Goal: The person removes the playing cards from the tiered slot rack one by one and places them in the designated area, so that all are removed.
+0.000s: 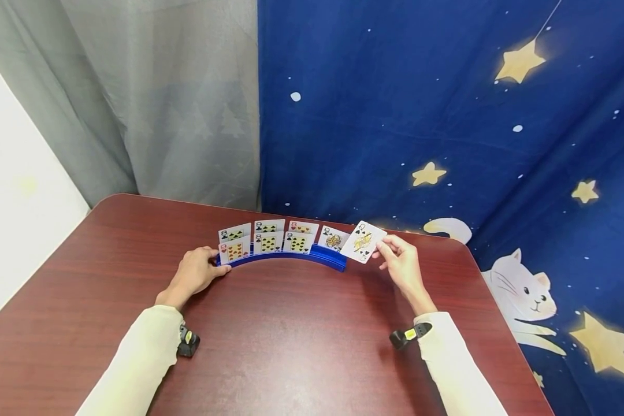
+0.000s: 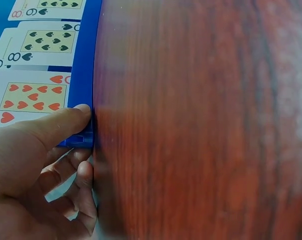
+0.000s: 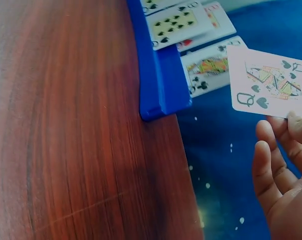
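Seven cards (image 1: pixel 268 242) stand in the curved blue card holder (image 1: pixel 329 257) on the desk (image 1: pixel 270 335), at the centre of the head view: three overlapping front-and-rear pairs, then a single queen of clubs (image 1: pixel 331 237) toward the holder's right end. The left hand (image 1: pixel 193 272) grips the holder's left end, thumb on the front edge. The right hand (image 1: pixel 403 263) pinches the queen of spades (image 1: pixel 363 242), tilted, right of centre; contact with the holder cannot be confirmed. Step in hand, as judged: card loading. The next move probably calls for straightening this card and seating its lower edge before the queen of clubs.
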Motion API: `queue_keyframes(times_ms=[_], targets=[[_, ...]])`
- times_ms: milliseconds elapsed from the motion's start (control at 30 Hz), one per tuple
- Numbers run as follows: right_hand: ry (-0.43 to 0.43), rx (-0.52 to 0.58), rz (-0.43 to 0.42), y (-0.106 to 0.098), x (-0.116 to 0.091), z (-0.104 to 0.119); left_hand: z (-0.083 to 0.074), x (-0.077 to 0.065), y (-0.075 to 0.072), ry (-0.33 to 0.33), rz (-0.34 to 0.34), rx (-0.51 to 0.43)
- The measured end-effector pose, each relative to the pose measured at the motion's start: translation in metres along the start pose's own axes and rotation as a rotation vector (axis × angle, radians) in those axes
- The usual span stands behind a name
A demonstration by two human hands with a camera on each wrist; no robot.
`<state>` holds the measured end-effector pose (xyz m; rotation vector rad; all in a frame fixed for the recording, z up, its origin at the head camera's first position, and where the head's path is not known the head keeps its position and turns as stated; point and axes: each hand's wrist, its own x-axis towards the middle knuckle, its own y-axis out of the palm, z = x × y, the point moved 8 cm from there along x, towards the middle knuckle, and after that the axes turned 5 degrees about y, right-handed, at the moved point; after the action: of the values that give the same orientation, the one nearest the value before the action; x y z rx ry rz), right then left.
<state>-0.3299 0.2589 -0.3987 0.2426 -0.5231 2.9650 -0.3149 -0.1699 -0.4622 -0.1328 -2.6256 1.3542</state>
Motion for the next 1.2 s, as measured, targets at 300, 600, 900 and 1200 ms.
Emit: queue_keyframes(times_ms=[300,600,900,1200], targets=[[0.230,0.110,-0.141,-0.021,0.006,-0.032,0.000,0.001,0.001,-0.020,0.022,-0.007],[0.290,-0.279,-0.079,-0.015,0.009,-0.048,0.001,0.001,0.002,-0.033,0.031,-0.012],[0.289,-0.591,-0.011,0.000,0.011,-0.056,-0.001,0.001,0.003,-0.023,0.029,-0.006],[0.305,-0.761,-0.014,0.007,0.012,-0.057,0.001,0.000,0.001,-0.014,0.004,-0.003]])
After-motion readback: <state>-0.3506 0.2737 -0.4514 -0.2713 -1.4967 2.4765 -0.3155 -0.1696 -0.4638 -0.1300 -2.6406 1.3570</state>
